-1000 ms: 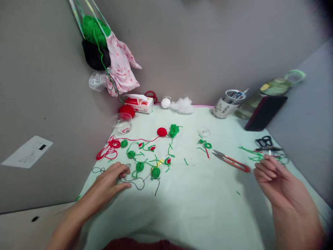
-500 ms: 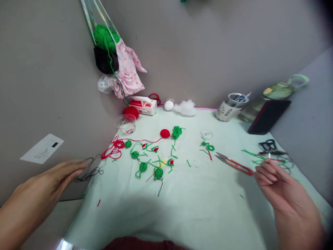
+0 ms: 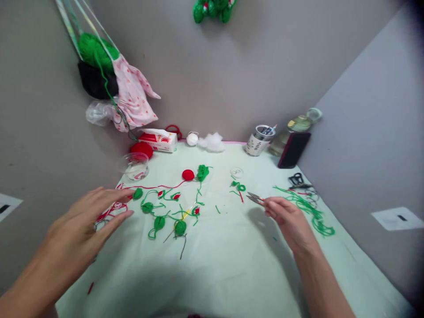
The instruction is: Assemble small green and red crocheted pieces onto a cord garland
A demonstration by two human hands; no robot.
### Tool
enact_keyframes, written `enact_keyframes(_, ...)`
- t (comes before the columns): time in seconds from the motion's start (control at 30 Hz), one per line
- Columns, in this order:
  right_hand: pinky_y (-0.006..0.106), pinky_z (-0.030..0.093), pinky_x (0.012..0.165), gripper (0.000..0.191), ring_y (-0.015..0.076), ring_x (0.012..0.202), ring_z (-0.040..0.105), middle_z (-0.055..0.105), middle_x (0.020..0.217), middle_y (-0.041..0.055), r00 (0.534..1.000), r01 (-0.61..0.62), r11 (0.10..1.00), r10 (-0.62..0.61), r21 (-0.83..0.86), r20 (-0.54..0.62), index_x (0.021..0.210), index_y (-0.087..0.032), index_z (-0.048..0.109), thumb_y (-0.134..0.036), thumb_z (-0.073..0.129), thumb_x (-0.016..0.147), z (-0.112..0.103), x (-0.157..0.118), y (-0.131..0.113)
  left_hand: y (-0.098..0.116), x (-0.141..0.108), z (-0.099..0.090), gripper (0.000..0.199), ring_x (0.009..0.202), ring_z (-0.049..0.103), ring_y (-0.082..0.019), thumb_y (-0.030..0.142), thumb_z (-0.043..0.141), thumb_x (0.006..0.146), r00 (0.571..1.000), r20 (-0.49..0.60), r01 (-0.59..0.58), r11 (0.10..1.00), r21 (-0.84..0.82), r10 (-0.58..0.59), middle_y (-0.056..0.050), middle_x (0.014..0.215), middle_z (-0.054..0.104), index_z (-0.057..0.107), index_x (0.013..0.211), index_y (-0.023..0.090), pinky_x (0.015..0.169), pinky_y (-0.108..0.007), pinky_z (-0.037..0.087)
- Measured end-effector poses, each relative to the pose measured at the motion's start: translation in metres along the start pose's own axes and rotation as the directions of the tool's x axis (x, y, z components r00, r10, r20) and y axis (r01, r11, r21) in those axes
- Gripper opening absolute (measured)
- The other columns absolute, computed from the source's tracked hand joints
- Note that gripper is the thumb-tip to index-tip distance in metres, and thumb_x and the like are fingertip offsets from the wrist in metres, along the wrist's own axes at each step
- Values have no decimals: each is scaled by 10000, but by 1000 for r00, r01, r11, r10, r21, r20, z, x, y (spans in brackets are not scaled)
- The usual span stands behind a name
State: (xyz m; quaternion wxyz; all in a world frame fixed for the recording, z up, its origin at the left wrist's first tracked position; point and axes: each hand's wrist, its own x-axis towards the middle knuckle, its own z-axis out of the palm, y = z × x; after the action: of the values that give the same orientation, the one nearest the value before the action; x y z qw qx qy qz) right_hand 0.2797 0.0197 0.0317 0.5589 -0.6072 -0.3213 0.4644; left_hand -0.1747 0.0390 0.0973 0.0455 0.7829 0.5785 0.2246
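Observation:
My left hand (image 3: 96, 212) is spread at the left, thumb and fingers apart, its fingertips beside a small green crocheted piece (image 3: 137, 193) and over tangled red yarn (image 3: 115, 207). At the right my right hand (image 3: 281, 212) is closed on orange-handled snips (image 3: 256, 198), whose blades point left towards a green ring (image 3: 241, 188). Between the hands lie more green pieces (image 3: 159, 222) with yarn tails, some with red and white centres (image 3: 176, 196). Dark thread ends stick out near the lowest green piece (image 3: 180, 227).
Along the back stand a tissue box (image 3: 159, 140), white stuffing (image 3: 212, 142), a pen tin (image 3: 259, 141), a bottle (image 3: 300, 123) and a phone (image 3: 294, 150). Green yarn strands (image 3: 311, 207) and black scissors (image 3: 296, 179) lie right. A pink cloth bag (image 3: 134, 95) hangs left.
The view has shifted right. My right hand has closed around the snips, which lay on the table before. My left hand has opened and come over beside the green pieces; the dark thread is away from its fingertips.

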Motion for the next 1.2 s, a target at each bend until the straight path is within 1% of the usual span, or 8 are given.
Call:
enact_keyframes(0.13,259,416,628,291,111,637,498,585,702,0,990,13,998,-5,-60,139,788,-176,709,-428,826,701,24,-6,5,34,36,37,305,1211,567,-274,506,533,928,965,169,-165,965,-205,201,-16,1238,651,647,1151,332,1041,-460,455)
enact_keyframes(0.23,259,421,611,271,112,630,506,579,720,-6,974,1,999,9,-42,227,834,-184,704,-423,796,744,35,-7,8,50,48,59,194,1240,522,-257,394,528,953,919,290,-182,939,-291,268,-35,1190,641,647,1046,274,1041,-430,440)
enact_keyframes(0.37,246,430,606,242,111,648,526,591,736,-7,951,-6,999,19,-43,310,879,-190,694,-411,754,799,48,-7,9,65,45,75,73,1218,501,-245,263,564,931,862,405,-165,925,-343,304,-40,1170,614,601,991,242,1032,-418,435)
enact_keyframes(0.57,249,449,605,280,110,628,545,630,737,9,891,-82,993,112,-87,440,848,-166,664,-431,742,807,72,-11,11,77,35,94,236,1273,454,-266,197,609,889,801,461,-220,905,-366,381,-48,1226,590,588,1115,262,1087,-446,399)
enact_keyframes(0.73,264,435,589,355,111,590,538,649,740,30,862,-153,981,190,-116,470,808,-157,633,-481,771,761,83,-15,20,64,38,102,289,1333,439,-289,279,581,913,854,389,-217,916,-337,345,-57,1319,582,598,1202,291,1095,-471,408)
enact_keyframes(0.9,260,353,574,336,111,571,466,566,635,-13,890,-69,970,165,-233,425,806,-166,626,-487,724,788,77,-14,20,43,55,96,142,1130,558,-249,324,514,942,925,321,-114,954,-278,204,-58,1150,630,612,994,236,991,-424,463)
enact_keyframes(1.07,262,291,568,274,117,579,414,499,611,-30,914,6,941,133,-340,384,780,-177,620,-445,659,819,74,-16,16,52,69,97,141,1038,583,-241,323,502,949,873,434,-106,956,-275,221,-43,1052,649,608,972,234,910,-400,477)
enact_keyframes(1.2,266,320,575,319,126,585,429,519,643,-28,917,37,954,86,-298,389,1031,-178,665,-420,633,826,71,-19,17,66,70,104,207,1165,563,-258,343,515,954,843,457,-157,942,-295,284,-67,1190,641,619,1099,239,984,-424,464)
